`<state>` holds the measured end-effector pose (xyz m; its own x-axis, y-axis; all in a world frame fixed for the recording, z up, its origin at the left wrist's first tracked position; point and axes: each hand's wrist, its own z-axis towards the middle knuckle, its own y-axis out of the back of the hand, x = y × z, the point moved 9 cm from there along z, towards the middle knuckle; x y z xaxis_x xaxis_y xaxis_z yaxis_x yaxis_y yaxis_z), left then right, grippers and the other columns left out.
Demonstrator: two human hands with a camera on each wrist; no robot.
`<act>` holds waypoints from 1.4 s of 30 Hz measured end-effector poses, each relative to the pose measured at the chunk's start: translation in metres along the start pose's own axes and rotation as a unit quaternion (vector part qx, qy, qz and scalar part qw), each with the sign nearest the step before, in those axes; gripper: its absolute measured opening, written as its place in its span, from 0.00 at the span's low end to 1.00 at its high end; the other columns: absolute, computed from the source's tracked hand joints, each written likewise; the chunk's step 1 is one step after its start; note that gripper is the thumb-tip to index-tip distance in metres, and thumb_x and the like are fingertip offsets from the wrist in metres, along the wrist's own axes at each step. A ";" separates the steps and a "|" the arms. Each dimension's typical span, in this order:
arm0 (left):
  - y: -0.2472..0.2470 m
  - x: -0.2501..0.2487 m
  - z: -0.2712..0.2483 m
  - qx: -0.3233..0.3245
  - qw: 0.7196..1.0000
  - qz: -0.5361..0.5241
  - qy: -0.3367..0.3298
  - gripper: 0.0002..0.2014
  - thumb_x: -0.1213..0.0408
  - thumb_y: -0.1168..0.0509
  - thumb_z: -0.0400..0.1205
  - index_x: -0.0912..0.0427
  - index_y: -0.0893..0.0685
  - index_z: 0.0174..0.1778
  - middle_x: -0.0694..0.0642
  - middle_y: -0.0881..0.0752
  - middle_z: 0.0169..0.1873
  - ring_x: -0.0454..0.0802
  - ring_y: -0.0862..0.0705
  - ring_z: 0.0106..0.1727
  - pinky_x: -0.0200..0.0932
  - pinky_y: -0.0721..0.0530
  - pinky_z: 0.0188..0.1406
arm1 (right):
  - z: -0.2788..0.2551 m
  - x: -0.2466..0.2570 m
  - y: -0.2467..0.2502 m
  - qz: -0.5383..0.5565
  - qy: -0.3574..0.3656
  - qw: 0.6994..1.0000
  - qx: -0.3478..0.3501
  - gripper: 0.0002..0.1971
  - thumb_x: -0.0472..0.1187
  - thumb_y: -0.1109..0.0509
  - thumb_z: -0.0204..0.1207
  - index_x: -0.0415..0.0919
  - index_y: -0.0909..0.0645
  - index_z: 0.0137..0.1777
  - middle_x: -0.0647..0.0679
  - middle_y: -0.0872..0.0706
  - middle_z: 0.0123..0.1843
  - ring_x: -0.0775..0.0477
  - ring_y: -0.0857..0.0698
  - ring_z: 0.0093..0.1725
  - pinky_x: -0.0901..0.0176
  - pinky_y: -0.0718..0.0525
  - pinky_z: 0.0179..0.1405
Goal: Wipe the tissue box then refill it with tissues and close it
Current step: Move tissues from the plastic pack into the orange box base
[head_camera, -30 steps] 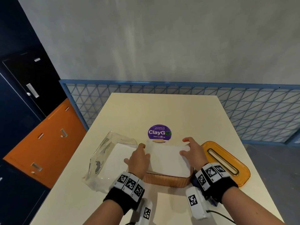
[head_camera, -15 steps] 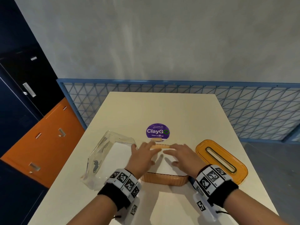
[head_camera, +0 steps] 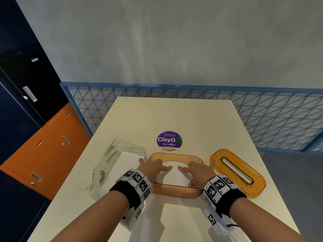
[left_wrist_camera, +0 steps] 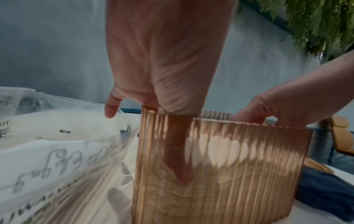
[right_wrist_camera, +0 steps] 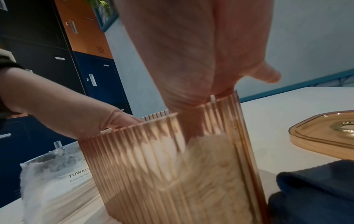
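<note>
While both forearms reach in from the near edge of the table [head_camera: 174,116], the left hand [head_camera: 151,167] and right hand [head_camera: 195,169] are down inside the tissue box [head_camera: 174,191], fingers straight and flat, pressing the tissues [head_camera: 173,177] toward the bottom; neither hand grips anything. The ribbed amber box stands upright at mid-table, open on top. Beside it on the right lies a dark cloth [right_wrist_camera: 316,189], touching or nearly touching the box wall. Left of the box sits the clear plastic wrapper [head_camera: 111,165], with some white tissue apparently left inside. Right and slightly further off lies the lid [head_camera: 237,172], slot up, apart from the box. Beyond is a purple sticker [head_camera: 169,141]. Judgement: wiping likely done, refilling nearly finished; the lid is not yet on.
</note>
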<state>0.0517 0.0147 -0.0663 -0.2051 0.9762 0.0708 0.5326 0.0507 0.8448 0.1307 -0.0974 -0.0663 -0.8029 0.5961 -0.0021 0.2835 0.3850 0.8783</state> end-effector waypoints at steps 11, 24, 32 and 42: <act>-0.034 0.113 -0.027 -0.203 0.921 -0.198 0.267 0.22 0.49 0.47 0.86 0.54 0.30 0.74 0.56 0.28 0.71 0.54 0.27 0.71 0.51 0.24 0.65 | -0.016 -0.055 0.020 0.276 -0.066 0.940 -0.187 0.21 0.45 0.45 0.85 0.49 0.34 0.77 0.43 0.24 0.67 0.45 0.24 0.66 0.57 0.24 0.62; -0.073 0.110 -0.001 -0.118 0.913 -0.221 0.322 0.22 0.51 0.44 0.85 0.60 0.33 0.71 0.57 0.30 0.69 0.54 0.29 0.72 0.50 0.23 0.65 | -0.006 -0.055 0.008 0.331 -0.081 0.932 -0.125 0.21 0.37 0.53 0.86 0.46 0.35 0.78 0.37 0.19 0.68 0.39 0.19 0.64 0.58 0.23 0.57; -0.071 0.106 -0.003 -0.117 0.919 -0.188 0.325 0.20 0.62 0.47 0.86 0.60 0.36 0.74 0.58 0.29 0.69 0.56 0.26 0.70 0.49 0.20 0.63 | -0.007 -0.054 0.009 0.314 -0.079 0.937 -0.130 0.22 0.37 0.53 0.86 0.45 0.36 0.79 0.39 0.21 0.71 0.40 0.21 0.67 0.57 0.24 0.64; -0.049 0.105 -0.012 -0.135 0.930 -0.140 0.312 0.14 0.69 0.46 0.85 0.61 0.30 0.67 0.56 0.23 0.65 0.52 0.19 0.65 0.44 0.19 0.60 | -0.007 -0.052 0.010 0.287 -0.071 0.949 -0.109 0.23 0.34 0.52 0.85 0.45 0.38 0.79 0.37 0.19 0.67 0.39 0.19 0.63 0.54 0.21 0.60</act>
<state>-0.0061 0.1126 -0.0938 -0.7868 0.6151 0.0508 0.1779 0.1472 0.9730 0.1719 -0.1293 -0.0541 -0.4661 0.7578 0.4566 0.5250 -0.1786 0.8322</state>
